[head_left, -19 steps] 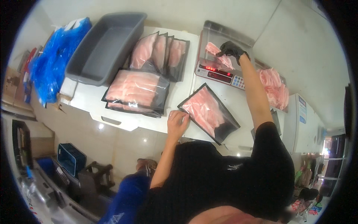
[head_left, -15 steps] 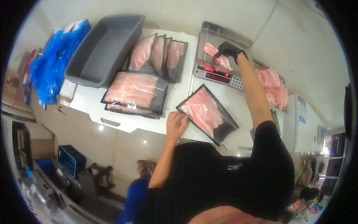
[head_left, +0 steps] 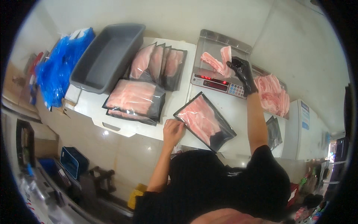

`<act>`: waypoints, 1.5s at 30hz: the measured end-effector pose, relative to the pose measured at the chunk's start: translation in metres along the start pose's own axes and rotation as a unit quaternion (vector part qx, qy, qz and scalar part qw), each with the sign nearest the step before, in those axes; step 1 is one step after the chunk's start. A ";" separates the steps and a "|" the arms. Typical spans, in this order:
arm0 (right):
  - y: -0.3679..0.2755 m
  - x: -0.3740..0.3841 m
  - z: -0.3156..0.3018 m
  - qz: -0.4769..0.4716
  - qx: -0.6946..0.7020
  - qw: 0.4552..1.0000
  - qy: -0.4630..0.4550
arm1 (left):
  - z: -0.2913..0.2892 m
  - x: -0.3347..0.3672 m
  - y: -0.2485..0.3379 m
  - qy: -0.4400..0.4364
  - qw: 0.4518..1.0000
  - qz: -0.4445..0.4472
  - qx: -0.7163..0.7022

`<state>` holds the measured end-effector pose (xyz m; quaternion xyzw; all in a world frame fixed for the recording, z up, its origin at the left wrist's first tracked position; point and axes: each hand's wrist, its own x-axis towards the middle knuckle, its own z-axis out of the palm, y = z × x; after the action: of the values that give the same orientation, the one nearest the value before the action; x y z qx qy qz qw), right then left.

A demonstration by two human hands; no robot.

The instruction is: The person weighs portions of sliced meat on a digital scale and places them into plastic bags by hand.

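Note:
My right hand (head_left: 242, 72), in a black glove, is over the scale (head_left: 210, 84), its fingertips closed on a long slice of raw pork (head_left: 225, 58). More pork slices (head_left: 211, 63) lie on the scale's metal pan beside it. My bare left hand (head_left: 173, 131) rests at the near-left edge of a clear-fronted, black-backed bag of sliced pork (head_left: 201, 121), its fingers curled against that edge. The bag lies flat and slanted on the white table in front of the scale.
To the left, filled meat bags (head_left: 132, 97) lie stacked, with several more (head_left: 160, 63) behind. A grey tub (head_left: 106, 56) stands beside blue plastic bags (head_left: 65, 67). Right of the scale is a tray heaped with pork slices (head_left: 274, 93), near a black bag (head_left: 274, 132).
My right hand has drawn back toward the right and nearer, and one slice now stands apart from the others on the pan. My left hand stays at the bag's edge.

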<state>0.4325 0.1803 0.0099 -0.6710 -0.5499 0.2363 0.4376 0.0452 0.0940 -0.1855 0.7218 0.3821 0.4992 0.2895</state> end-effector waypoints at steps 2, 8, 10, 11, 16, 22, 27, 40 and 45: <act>-0.008 -0.032 0.003 -0.112 0.048 0.992 0.030 | 0.004 -0.003 0.003 0.042 0.999 -0.023 -0.007; -0.015 -0.144 0.023 -0.022 0.061 0.997 -0.048 | 0.047 0.036 0.101 0.067 0.976 -0.087 -0.188; -0.009 -0.172 0.027 -0.015 0.115 0.991 -0.073 | 0.070 0.054 0.158 0.069 0.919 -0.167 -0.350; -0.002 -0.184 0.030 -0.009 0.178 0.981 -0.079 | 0.074 0.056 0.167 0.028 0.901 -0.214 -0.377; -0.011 -0.215 0.005 -0.118 0.100 0.988 0.014 | 0.109 0.049 0.186 -0.038 0.883 -0.246 -0.397; 0.004 -0.218 -0.032 -0.217 -0.078 0.972 0.056 | 0.132 0.027 0.199 -0.132 0.909 -0.201 -0.342; 0.023 -0.233 -0.044 -0.210 -0.024 0.976 0.040 | 0.132 0.023 0.230 -0.165 0.926 -0.186 -0.284; 0.047 -0.260 -0.058 -0.048 0.198 0.978 -0.048 | 0.168 -0.010 0.240 0.045 0.993 0.105 0.012; 0.045 -0.261 -0.053 -0.100 0.184 0.977 -0.030 | 0.164 -0.015 0.250 0.012 0.999 -0.031 -0.038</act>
<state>0.4244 -0.0841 -0.0446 -0.5133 -0.5740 0.3087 0.5584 0.2623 -0.0595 -0.0482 0.6919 0.3887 0.5126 0.3278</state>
